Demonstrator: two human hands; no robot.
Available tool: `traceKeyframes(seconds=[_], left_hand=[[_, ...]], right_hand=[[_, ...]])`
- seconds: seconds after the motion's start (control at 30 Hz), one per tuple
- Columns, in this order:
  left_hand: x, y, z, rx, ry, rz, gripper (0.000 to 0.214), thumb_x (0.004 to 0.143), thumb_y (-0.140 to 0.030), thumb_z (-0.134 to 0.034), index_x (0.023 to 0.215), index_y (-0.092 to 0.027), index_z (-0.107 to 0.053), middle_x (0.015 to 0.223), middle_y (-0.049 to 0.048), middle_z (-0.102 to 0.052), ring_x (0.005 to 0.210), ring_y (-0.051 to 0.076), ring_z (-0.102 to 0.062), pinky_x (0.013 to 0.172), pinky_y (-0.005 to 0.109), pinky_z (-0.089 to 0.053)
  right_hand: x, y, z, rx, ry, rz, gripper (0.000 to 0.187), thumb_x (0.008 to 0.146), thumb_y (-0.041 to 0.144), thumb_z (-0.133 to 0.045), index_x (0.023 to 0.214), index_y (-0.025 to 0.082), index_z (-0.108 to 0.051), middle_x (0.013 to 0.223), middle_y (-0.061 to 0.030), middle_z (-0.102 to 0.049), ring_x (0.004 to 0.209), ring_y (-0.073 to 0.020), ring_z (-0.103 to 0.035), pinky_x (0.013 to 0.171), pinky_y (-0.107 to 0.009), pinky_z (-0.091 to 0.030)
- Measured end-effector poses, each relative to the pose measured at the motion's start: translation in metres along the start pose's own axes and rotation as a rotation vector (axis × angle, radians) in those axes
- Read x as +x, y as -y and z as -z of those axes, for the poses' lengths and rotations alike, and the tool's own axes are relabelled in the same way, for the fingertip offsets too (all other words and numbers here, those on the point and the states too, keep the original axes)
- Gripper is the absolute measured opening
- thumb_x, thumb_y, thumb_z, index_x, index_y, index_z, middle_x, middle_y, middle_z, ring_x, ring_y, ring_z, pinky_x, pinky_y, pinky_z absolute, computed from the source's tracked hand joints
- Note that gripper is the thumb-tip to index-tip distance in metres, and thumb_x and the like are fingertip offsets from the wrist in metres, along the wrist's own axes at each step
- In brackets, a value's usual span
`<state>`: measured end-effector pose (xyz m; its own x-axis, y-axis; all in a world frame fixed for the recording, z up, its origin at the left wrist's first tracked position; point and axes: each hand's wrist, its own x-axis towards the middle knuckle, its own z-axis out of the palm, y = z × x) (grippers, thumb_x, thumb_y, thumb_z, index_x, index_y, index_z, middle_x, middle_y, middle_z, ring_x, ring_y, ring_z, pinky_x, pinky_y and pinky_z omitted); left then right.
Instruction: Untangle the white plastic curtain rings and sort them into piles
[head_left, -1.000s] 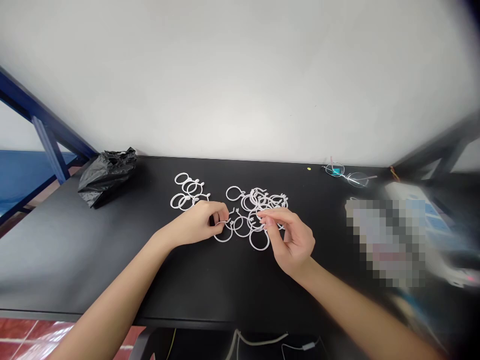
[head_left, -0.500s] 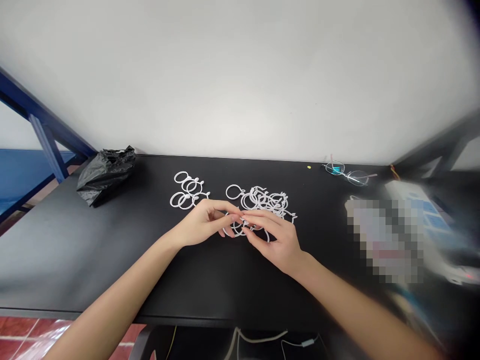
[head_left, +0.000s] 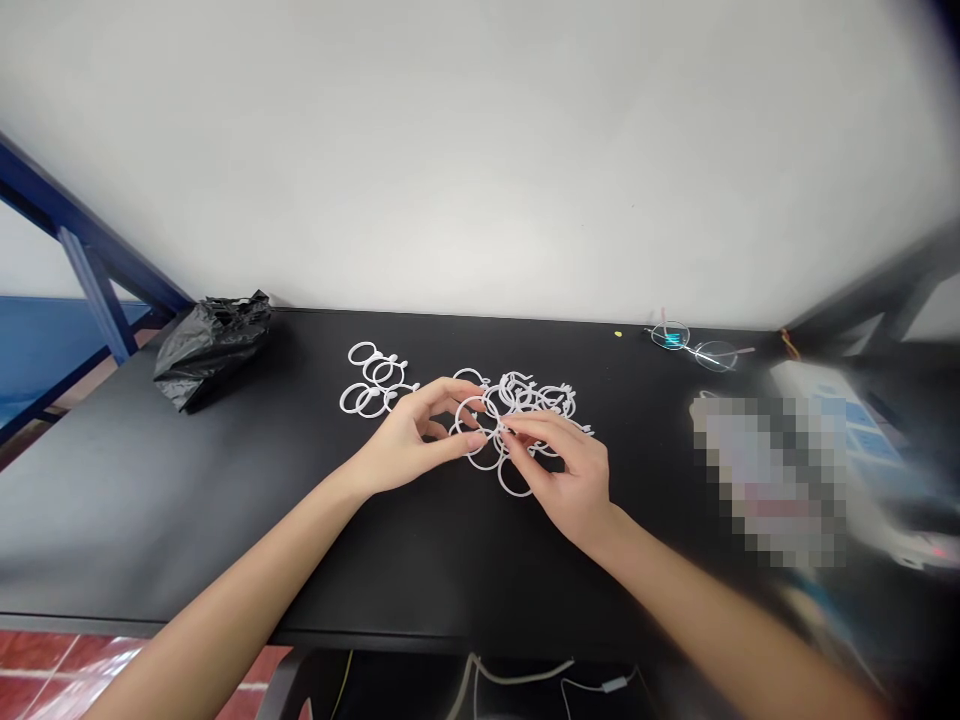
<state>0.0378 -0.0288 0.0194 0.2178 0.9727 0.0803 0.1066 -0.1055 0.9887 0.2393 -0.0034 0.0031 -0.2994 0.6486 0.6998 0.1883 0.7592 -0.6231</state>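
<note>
A thin white plastic ring (head_left: 459, 408) with a small tab end is held up between my hands in the head view. My left hand (head_left: 420, 435) is curved around the ring's left side, its thumb on the lower rim and its fingers behind. At the ring's right side, the thumb and index finger of my right hand (head_left: 566, 470) pinch it near the tab. Behind and below my fingers lies a heap of similar white rings (head_left: 559, 400), partly hidden by my right hand. A smaller group of white rings (head_left: 360, 400) lies left of my left hand.
On the black table (head_left: 420, 570), a crumpled black plastic bag (head_left: 214, 345) sits at the left. Eyeglasses (head_left: 712, 355) lie at the back right. A blurred-out item (head_left: 765, 480) and a white power strip (head_left: 832, 410) are at the right. A white wall stands behind.
The held ring has turned into clear view. My left fingers have spread around it, and my right hand has shifted slightly right, pinching at its side.
</note>
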Motion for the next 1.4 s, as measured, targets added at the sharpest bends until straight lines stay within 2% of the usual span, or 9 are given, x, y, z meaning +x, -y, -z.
traceKeyframes(seconds=[0.07, 0.13, 0.33, 0.53, 0.8, 1.2, 1.4], left_hand=[[-0.0012, 0.0003, -0.0012, 0.050, 0.021, -0.021, 0.053, 0.076, -0.029, -0.079, 0.123, -0.023, -0.056, 0.111, 0.0068, -0.062, 0.093, 0.016, -0.060, 0.068, 0.024, -0.058], [-0.0020, 0.0010, -0.0030, 0.086, 0.008, -0.044, 0.056, 0.077, -0.028, -0.079, 0.126, -0.024, -0.054, 0.110, 0.0063, -0.061, 0.090, 0.015, -0.059, 0.067, 0.023, -0.058], [-0.0025, 0.0026, -0.0061, 0.160, -0.066, -0.107, 0.050, 0.080, -0.032, -0.075, 0.127, -0.024, -0.058, 0.103, 0.0050, -0.058, 0.082, 0.013, -0.058, 0.063, 0.022, -0.057], [-0.0028, 0.0015, -0.0074, 0.173, -0.059, -0.101, 0.046, 0.079, -0.032, -0.077, 0.119, -0.022, -0.058, 0.098, 0.0034, -0.060, 0.078, 0.012, -0.058, 0.062, 0.021, -0.055], [-0.0031, 0.0020, -0.0071, 0.194, -0.036, -0.129, 0.047, 0.082, -0.033, -0.074, 0.126, -0.025, -0.057, 0.103, 0.0045, -0.059, 0.081, 0.012, -0.058, 0.065, 0.022, -0.057], [-0.0046, -0.0011, -0.0057, 0.280, -0.024, -0.151, 0.042, 0.086, -0.035, -0.068, 0.125, -0.023, -0.057, 0.093, 0.0042, -0.056, 0.084, 0.016, -0.056, 0.065, 0.024, -0.056], [-0.0056, -0.0034, -0.0074, 0.280, -0.030, -0.167, 0.039, 0.088, -0.032, -0.067, 0.125, -0.023, -0.057, 0.090, 0.0027, -0.052, 0.081, 0.014, -0.053, 0.067, 0.024, -0.055]], right_hand=[[0.0002, 0.0010, 0.0007, 0.022, -0.014, -0.024, 0.022, 0.086, 0.006, -0.063, 0.098, 0.022, -0.072, 0.090, -0.0052, -0.075, 0.076, -0.0160, -0.070, 0.063, -0.028, -0.060], [0.0004, 0.0015, 0.0010, 0.043, -0.021, -0.045, 0.022, 0.085, 0.007, -0.063, 0.098, 0.022, -0.072, 0.090, -0.0048, -0.075, 0.076, -0.0160, -0.070, 0.062, -0.028, -0.060], [0.0000, 0.0014, 0.0011, 0.069, -0.020, -0.059, 0.021, 0.086, 0.008, -0.063, 0.098, 0.022, -0.072, 0.090, -0.0048, -0.075, 0.073, -0.0153, -0.069, 0.061, -0.028, -0.059], [-0.0012, 0.0005, 0.0017, 0.102, 0.017, -0.066, 0.022, 0.086, 0.006, -0.062, 0.100, 0.022, -0.071, 0.092, -0.0053, -0.074, 0.078, -0.0162, -0.070, 0.061, -0.028, -0.059], [-0.0011, -0.0004, 0.0020, 0.088, 0.021, -0.074, 0.020, 0.088, 0.009, -0.061, 0.100, 0.022, -0.070, 0.092, -0.0053, -0.074, 0.077, -0.0160, -0.070, 0.060, -0.028, -0.060], [0.0001, 0.0014, 0.0015, 0.073, -0.007, -0.070, 0.018, 0.086, 0.011, -0.063, 0.099, 0.022, -0.071, 0.086, -0.0040, -0.074, 0.064, -0.0128, -0.066, 0.056, -0.027, -0.059], [0.0006, 0.0014, 0.0020, 0.060, -0.040, -0.019, 0.019, 0.084, 0.008, -0.066, 0.094, 0.022, -0.073, 0.085, -0.0040, -0.076, 0.074, -0.0169, -0.072, 0.061, -0.028, -0.061]])
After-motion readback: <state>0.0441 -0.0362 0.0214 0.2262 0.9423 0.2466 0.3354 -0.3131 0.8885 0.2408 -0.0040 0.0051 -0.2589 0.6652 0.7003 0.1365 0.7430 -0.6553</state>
